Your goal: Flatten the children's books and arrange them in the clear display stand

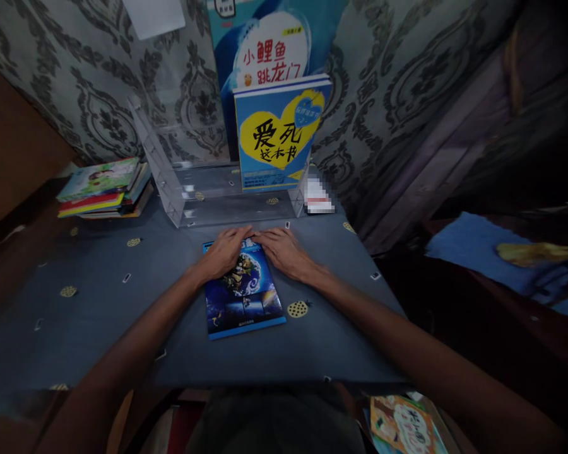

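A dark blue book (253, 310) with a globe picture on its cover lies flat on the cloth-covered table in front of me. My left hand (223, 253) rests on its upper left part, fingers stretched toward the top edge. At the upper right corner lies my right hand (283, 252), its fingers laid flat and meeting those of the left. Between them the hands hide most of the book's title. Just beyond them stands a clear plastic book rack (163, 180). It holds an upright blue book with a yellow heart (277, 142) before a taller teal book (274, 44).
A stack of books (104, 189) sits at the back left of the table (94, 328). Right of the rack is a small white item (319, 195), blurred out. More books (404, 425) lie below the front edge, and blue cloth (478, 265) is at far right.
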Motion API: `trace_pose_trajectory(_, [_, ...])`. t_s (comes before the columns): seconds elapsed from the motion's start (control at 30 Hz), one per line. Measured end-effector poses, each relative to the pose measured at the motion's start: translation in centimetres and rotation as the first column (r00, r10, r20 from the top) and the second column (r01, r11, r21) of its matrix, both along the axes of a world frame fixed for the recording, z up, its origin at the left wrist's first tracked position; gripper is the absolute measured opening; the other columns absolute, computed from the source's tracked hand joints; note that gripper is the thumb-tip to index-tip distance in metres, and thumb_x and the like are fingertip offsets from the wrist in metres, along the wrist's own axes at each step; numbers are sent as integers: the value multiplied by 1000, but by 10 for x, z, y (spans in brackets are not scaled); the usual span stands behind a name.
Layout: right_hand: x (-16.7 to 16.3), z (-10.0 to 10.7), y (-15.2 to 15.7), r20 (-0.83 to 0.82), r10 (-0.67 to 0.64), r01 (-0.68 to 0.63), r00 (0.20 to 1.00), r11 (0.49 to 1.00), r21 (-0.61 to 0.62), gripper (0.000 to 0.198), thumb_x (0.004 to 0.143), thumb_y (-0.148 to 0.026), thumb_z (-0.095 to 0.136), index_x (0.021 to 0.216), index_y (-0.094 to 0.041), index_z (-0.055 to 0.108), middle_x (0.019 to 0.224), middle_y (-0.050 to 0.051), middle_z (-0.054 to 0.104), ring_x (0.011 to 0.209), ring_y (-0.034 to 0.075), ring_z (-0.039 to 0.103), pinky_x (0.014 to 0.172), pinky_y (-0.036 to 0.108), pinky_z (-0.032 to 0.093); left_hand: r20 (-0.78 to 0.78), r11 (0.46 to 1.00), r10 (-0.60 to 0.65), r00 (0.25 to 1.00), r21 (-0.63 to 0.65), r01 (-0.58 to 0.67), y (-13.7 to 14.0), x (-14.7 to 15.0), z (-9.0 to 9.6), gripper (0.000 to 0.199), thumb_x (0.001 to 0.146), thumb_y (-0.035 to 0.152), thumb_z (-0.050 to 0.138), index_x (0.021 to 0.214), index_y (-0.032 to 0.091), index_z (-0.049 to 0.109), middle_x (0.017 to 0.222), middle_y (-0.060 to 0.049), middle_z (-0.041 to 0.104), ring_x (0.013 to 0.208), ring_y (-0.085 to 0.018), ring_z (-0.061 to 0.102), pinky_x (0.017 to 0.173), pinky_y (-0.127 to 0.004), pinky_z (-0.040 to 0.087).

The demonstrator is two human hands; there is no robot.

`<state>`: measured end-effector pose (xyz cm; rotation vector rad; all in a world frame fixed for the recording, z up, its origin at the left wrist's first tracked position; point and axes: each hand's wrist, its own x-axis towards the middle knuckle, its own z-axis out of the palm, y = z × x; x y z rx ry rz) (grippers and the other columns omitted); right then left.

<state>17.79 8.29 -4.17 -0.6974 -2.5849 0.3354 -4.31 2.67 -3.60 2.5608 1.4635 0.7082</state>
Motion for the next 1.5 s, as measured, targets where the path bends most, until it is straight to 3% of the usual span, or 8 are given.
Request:
trace_pose_trajectory(0.17, [1,-1,1,-18,13,-14,1000,1000,-19,39,100,-18,43,131,-22,65,131,10,70,123,26,60,105,48,43,-31,1000,10,999,-14,-10,-2,0,2,47,97,11,37,144,15,44,135,-15,63,126,-25,58,106,-45,47])
trace_pose_trajectory(0.47, [13,-4,-2,45,46,-44,998,998,-45,60,89,-3,44,143,-26,57,149,6,57,142,25,46,115,52,36,-164,999,33,986,4,-33,-5,5,6,47,95,7,36,140,15,49,141,-15,61,140,-25,49,113,-48,39])
trace_pose_trajectory(0.73, [25,-4,-16,79,68,-62,995,996,-67,52,93,-7,45,141,-24,58,150,7,56,142,23,47,115,51,33,-168,999,-19,986,-33,13,-8,5,11,46,97,10,35,141,15,48,144,-15,59,139,-24,50,115,-48,38])
trace_pose_trajectory(0.9, [30,-5,-26,80,60,-55,995,996,-68,49,97,-11,43,142,-26,57,150,6,55,142,22,46,115,51,32,-169,997,-64,984,-42,57,-18,9,12,44,99,14,35,142,16,46,144,-15,58,135,-25,53,114,-48,39])
trace_pose_trajectory(1.5, [64,-2,-82,135,130,-126,982,991,-37,65,83,-1,47,144,-22,54,150,9,56,143,24,45,117,52,31,-94,974,-213,973,-100,203,-72,28,26,48,98,9,36,144,19,44,143,-12,59,137,-23,51,116,-48,38])
